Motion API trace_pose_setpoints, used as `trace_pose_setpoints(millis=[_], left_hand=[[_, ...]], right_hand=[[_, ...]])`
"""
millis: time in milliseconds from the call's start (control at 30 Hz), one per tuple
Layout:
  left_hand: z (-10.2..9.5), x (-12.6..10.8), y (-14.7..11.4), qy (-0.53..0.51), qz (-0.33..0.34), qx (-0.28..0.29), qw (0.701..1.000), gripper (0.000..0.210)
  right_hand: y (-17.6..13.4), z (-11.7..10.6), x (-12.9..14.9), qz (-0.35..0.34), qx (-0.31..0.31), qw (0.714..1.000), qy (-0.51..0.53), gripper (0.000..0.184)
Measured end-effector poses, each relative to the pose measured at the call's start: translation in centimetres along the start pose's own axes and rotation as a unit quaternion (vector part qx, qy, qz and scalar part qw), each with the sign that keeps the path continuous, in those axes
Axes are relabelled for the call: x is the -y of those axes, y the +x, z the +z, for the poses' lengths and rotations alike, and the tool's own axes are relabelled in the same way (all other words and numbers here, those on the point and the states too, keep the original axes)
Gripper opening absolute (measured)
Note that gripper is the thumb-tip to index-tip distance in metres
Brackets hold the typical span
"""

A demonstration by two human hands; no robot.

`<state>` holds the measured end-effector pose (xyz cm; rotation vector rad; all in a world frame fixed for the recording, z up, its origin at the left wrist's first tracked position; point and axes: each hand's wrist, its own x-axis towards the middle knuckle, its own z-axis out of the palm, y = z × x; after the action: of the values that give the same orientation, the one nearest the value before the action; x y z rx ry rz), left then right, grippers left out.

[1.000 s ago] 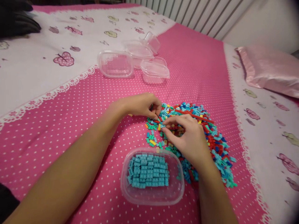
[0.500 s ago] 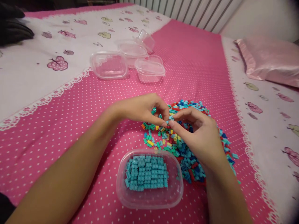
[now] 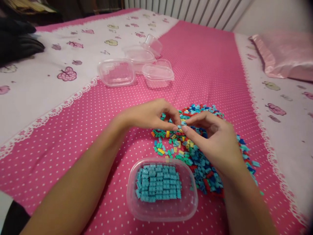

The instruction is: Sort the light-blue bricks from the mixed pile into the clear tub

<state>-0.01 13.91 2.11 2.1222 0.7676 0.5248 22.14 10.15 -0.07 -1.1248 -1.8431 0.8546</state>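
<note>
My left hand [image 3: 162,115] and my right hand [image 3: 212,133] meet fingertip to fingertip above a pile of small toy building bricks [image 3: 202,166]. Between them is a small light-blue brick [image 3: 181,124], pinched by thumb and forefinger on both sides. The pile mixes blue, red, green and yellow pieces, and part of it is hidden under my right hand. Close to me stands a clear plastic container [image 3: 162,213], with turquoise bricks [image 3: 158,182] laid in tidy rows inside.
Several clear containers and lids [image 3: 117,73] lie farther back on the pink dotted bedsheet [image 3: 205,58]. A pink satin pillow [image 3: 286,58] rests at the right. A black glove-like object [image 3: 22,42] is at the far left, and a slatted headboard [image 3: 186,13] stands behind.
The whole view has shifted slightly, so the scene sits a little farther right. Both hands keep their pinch on the light-blue brick, with little other visible movement.
</note>
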Motion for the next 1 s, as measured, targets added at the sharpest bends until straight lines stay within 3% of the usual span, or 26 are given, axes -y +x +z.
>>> trace_pose_setpoints(millis=[167, 300, 433, 533, 767, 867, 1000], left_hand=[[0.3, -0.1, 0.0, -0.019, 0.020, -0.048, 0.998, 0.010], [0.7, -0.3, 0.2, -0.062, -0.022, -0.081, 0.995, 0.015], [1.4, -0.8, -0.5, -0.032, -0.054, -0.108, 0.992, 0.016], [2.5, -1.8, -2.9, -0.014, -0.099, -0.153, 0.983, 0.015], [4.7, -5.7, -11.5, -0.014, -0.193, -0.265, 0.945, 0.016], [5.1, -7.6, -12.5, 0.003, -0.202, -0.271, 0.941, 0.010], [6.3, -10.1, -11.7, 0.017, -0.192, -0.229, 0.954, 0.014]], right_hand=[[0.0, 0.4, -0.3, -0.003, -0.031, 0.999, 0.016, 0.008], [0.1, 0.9, -0.7, 0.002, -0.051, 0.998, 0.027, 0.010], [0.5, 1.2, -0.6, 0.019, -0.025, 0.999, 0.044, 0.011], [0.7, 1.2, -0.2, 0.011, -0.022, 0.999, 0.035, 0.008], [0.6, 1.3, -0.7, 0.002, -0.045, 0.999, 0.010, 0.018], [0.4, 1.6, -1.1, -0.004, -0.040, 0.999, 0.002, 0.020], [0.3, 1.8, -1.1, 0.000, -0.042, 0.999, 0.003, 0.026]])
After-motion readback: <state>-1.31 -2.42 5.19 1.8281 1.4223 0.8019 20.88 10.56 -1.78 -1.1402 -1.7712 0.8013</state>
